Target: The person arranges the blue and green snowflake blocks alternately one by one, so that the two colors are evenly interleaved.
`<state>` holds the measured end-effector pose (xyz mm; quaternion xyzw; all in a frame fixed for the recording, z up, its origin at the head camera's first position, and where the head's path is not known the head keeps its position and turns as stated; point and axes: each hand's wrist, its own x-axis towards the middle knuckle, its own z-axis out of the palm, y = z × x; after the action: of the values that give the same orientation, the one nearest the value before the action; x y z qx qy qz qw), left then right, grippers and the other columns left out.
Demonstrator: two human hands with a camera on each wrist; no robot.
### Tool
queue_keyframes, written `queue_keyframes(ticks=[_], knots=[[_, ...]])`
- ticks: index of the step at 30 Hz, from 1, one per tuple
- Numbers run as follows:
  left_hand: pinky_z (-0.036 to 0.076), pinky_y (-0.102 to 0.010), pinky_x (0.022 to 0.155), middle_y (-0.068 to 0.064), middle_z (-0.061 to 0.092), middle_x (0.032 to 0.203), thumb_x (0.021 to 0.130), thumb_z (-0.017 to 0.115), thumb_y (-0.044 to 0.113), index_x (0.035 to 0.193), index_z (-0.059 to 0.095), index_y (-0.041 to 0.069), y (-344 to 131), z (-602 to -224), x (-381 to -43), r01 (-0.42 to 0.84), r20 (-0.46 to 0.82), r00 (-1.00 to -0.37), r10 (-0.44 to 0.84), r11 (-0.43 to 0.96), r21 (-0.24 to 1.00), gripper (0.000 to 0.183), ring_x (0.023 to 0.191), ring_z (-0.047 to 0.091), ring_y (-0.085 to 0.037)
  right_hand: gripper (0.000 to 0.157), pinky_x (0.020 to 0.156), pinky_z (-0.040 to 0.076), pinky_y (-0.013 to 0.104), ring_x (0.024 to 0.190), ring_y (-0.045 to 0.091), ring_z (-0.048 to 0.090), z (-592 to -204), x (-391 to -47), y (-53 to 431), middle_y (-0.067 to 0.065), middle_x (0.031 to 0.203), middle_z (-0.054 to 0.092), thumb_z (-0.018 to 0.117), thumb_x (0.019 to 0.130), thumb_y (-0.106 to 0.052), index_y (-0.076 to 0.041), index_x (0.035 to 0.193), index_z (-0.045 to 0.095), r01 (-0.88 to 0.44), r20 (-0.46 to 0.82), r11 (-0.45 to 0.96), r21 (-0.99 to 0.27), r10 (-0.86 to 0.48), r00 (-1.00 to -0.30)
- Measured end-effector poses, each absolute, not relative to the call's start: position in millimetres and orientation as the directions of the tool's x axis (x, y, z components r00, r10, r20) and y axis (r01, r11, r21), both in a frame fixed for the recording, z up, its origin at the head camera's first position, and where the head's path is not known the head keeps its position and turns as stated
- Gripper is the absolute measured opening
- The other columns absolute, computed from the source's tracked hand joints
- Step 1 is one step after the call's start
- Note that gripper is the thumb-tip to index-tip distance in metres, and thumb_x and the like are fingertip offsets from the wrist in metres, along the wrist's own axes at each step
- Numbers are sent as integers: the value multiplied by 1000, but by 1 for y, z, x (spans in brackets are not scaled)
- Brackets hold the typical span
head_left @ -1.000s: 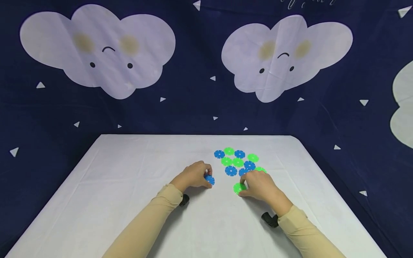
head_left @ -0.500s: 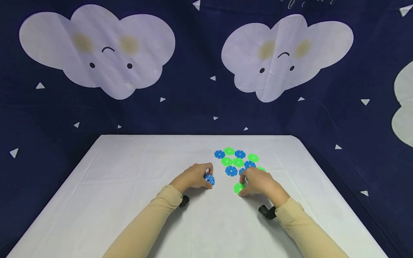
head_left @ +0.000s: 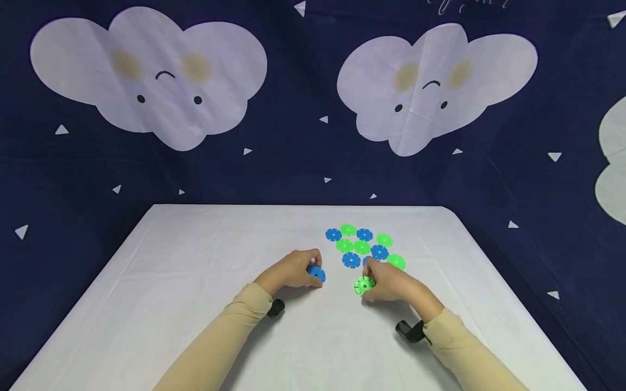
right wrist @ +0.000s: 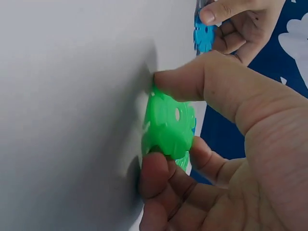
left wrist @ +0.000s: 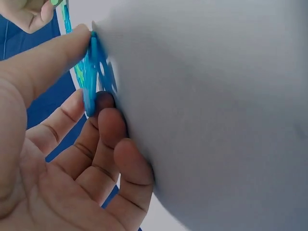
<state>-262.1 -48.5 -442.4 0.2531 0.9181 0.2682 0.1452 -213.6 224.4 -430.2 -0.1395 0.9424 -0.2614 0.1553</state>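
My left hand [head_left: 293, 269] pinches a blue notched plastic disc [head_left: 318, 271] between thumb and fingers, low over the white tabletop. In the left wrist view that blue disc [left wrist: 90, 86] is seen nearly edge-on, with its shadow close beside it. To the right, my right hand [head_left: 393, 283] pinches a green notched disc [head_left: 360, 282] by its edges. Up close in the right wrist view, the green disc [right wrist: 166, 137] looks thick and has a slot near its middle; whether it is a stack I cannot tell. The two held discs are apart.
Beyond my right hand lies a loose group of several flat discs, among them a blue disc [head_left: 350, 260] and a green disc [head_left: 396, 262]. The white tabletop [head_left: 195, 304] ends at a dark blue cloth [head_left: 293, 179] printed with clouds.
The left hand has shifted slightly, with the blue disc in its grip. The right hand's green disc now shows darker notch shading, and a green disc behind that hand is more exposed.
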Motion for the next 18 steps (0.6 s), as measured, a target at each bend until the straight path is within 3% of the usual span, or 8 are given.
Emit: queue_keyframes(ticks=[7,12,18], knots=[[57,-46,104,-6,71,111,81,96,20,116,69,19,-53,-444,-263,388,-125,-819,560,700,599,44,103,64,-20,51,67,42,30,73,16,50,-431,-209,229,3,81,56,89,80,-9,-10,121,57,-248,-170,794,-555,-400,-901],[58,-44,102,-6,72,109,79,97,19,116,74,17,-54,-444,-263,408,-108,-816,567,699,587,43,101,63,-19,54,69,47,31,76,15,54,-432,-209,232,4,87,62,94,80,-12,-10,125,65,-269,-158,783,-561,-419,-894],[59,-41,90,-1,74,104,79,97,34,115,77,19,-57,-444,-263,458,-77,-824,561,741,491,44,95,65,-15,50,73,53,31,83,14,59,-433,-210,233,2,95,70,95,79,-14,-9,123,72,-273,-154,786,-555,-419,-895]])
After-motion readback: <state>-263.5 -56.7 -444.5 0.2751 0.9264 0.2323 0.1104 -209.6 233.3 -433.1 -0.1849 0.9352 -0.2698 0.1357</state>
